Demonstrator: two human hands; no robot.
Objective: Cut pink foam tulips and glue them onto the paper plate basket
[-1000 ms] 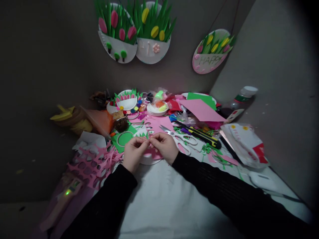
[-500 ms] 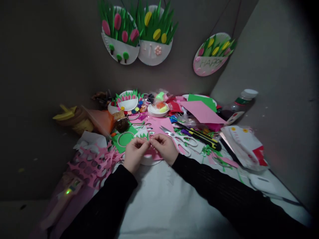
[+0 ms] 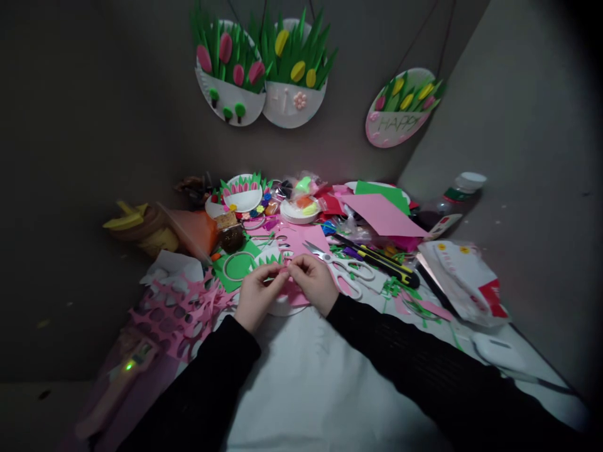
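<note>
My left hand [image 3: 260,290] and my right hand [image 3: 311,281] meet fingertip to fingertip over the middle of the table. Both are closed in a pinch on something small, perhaps a bit of pink paper, mostly hidden by the fingers. Under them lies a white paper plate [image 3: 288,309], largely covered by the hands. Just beyond the left hand, green paper grass [image 3: 267,258] with pointed tips sticks up. A pair of white-handled scissors [image 3: 346,276] lies beside my right hand, blades pointing away. Left of the grass rests a ring-shaped tape roll [image 3: 224,266] on green paper.
Pink paper scraps with cut-out holes [image 3: 174,314] lie at left, near a glue gun [image 3: 120,383] with a green light. To the right are a black-and-yellow cutter [image 3: 391,263], a plastic packet [image 3: 464,282] and a dark bottle [image 3: 455,204]. Decorated paper plates [image 3: 294,107] hang on the wall.
The view has tilted slightly, so everything sits a little lower. Both hands keep pinching at nearly the same spot; the left fingers have shifted slightly, showing more of the green paper grass.
</note>
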